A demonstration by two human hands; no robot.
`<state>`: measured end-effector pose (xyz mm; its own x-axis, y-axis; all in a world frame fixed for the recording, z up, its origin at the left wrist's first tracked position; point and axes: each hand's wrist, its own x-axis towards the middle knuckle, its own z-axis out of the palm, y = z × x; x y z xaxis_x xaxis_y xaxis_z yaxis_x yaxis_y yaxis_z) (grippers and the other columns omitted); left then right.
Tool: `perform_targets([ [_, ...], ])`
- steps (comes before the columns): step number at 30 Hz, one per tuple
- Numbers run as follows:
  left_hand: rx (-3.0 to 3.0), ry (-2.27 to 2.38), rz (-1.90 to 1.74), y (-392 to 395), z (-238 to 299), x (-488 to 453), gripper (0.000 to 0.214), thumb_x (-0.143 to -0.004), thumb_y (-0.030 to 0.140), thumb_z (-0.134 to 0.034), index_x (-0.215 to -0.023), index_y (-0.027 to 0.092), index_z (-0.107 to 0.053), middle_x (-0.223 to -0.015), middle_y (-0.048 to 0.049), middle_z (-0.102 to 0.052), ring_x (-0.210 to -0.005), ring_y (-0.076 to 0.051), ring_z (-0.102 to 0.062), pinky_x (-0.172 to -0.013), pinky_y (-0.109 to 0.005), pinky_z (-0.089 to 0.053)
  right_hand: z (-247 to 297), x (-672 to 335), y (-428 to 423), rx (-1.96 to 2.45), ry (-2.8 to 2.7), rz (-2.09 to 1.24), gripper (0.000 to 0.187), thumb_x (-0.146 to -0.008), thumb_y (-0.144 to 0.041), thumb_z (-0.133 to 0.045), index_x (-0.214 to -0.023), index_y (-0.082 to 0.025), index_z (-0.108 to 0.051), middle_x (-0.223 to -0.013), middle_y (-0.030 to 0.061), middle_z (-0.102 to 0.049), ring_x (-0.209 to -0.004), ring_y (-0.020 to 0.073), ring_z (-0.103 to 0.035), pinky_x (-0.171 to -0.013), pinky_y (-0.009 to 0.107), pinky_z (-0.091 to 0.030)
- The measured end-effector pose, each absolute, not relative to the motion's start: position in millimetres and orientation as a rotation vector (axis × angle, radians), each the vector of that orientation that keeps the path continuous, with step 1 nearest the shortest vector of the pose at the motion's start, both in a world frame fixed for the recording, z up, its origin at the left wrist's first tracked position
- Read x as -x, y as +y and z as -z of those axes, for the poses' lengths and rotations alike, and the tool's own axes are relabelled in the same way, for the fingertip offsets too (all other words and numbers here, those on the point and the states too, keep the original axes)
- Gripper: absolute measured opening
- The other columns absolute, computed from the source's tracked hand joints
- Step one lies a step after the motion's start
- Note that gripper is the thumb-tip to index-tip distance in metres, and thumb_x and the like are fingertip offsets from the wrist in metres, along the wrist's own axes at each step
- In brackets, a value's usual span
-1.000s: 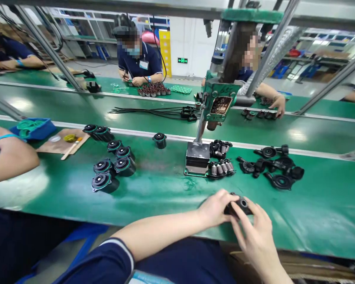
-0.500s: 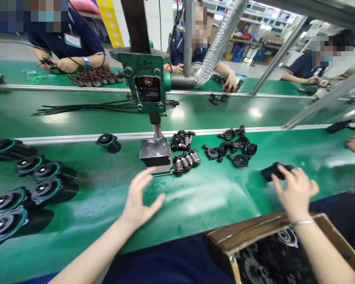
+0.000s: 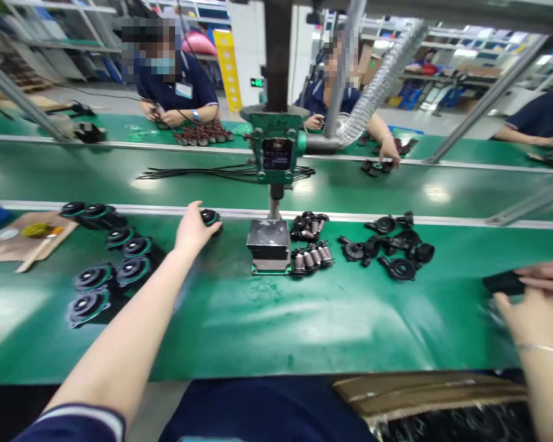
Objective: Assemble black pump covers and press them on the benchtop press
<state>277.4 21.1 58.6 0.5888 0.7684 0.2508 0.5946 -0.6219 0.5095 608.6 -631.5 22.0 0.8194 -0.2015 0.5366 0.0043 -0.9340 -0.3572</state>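
Head view: housing [image 3: 211,217], ringed face upward

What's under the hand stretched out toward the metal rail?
A round black part with a green ring peeks out from the curled fingers of the left hand. The hand covers its near side; the rest cannot be seen.

A broad bare strip of belt [image 3: 304,319] lay open across the lower middle. The press [image 3: 271,242] blocked the centre; housings [image 3: 110,264] crowded the left, rotors [image 3: 311,256] and caps [image 3: 396,248] its right. The left hand [image 3: 191,230], closed on a lone housing [image 3: 211,217], filled the gap left of the press. A box [image 3: 433,393] edged the lower right.
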Motion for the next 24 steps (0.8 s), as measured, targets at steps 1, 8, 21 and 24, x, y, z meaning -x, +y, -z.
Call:
perform_targets([
  [1,-2.466,1.065,-0.647,11.8,-57.1,-269.7,0.072,-0.075,0.042,-0.070,-0.133,0.014,-0.038,-0.119,-0.0104,-0.061,-0.114,-0.032,-0.060,-0.100,-0.051,-0.049,-26.3,-609.4,-630.9,2.705,0.193,0.763,0.041,-0.060,-0.035,-0.074,-0.087,-0.005,-0.066,-0.119,0.0339,-0.049,-0.127,0.0461,-0.041,-0.084,0.064,-0.023],
  [8,-2.351,0.646,-0.717,-80.5,-13.8,-188.7,0.075,-0.073,0.050,-0.073,-0.135,0.022,-0.039,-0.121,-0.0111,-0.059,-0.108,-0.031,-0.063,-0.096,-0.052,-0.053,-11.8,-568.9,-612.6,2.772,-0.079,0.710,0.045,-0.065,-0.029,-0.065,-0.102,-0.005,-0.068,-0.123,0.0247,-0.048,-0.124,0.0274,-0.044,-0.097,0.043,-0.036],
  [21,-2.061,0.256,-0.562,-143.8,2.1,-192.1,0.079,-0.074,0.031,-0.078,-0.138,0.023,-0.033,-0.126,-0.0104,-0.058,-0.118,-0.024,-0.059,-0.103,-0.043,-0.051,2.5,-515.3,-463.1,2.409,-0.825,0.893,0.041,-0.081,-0.053,-0.049,-0.084,-0.012,-0.048,-0.103,0.0140,-0.059,-0.097,0.0130,-0.053,-0.082,0.025,-0.041],
  [24,-2.019,0.264,-0.600,-147.5,5.9,-194.1,0.083,-0.073,0.031,-0.079,-0.140,0.023,-0.031,-0.123,-0.0098,-0.058,-0.116,-0.024,-0.060,-0.100,-0.042,-0.052,-3.7,-459.1,-448.4,2.435,-1.148,0.831,0.031,-0.082,-0.042,-0.052,-0.091,-0.012,-0.048,-0.108,0.0109,-0.058,-0.101,0.0130,-0.055,-0.086,0.026,-0.046],
])
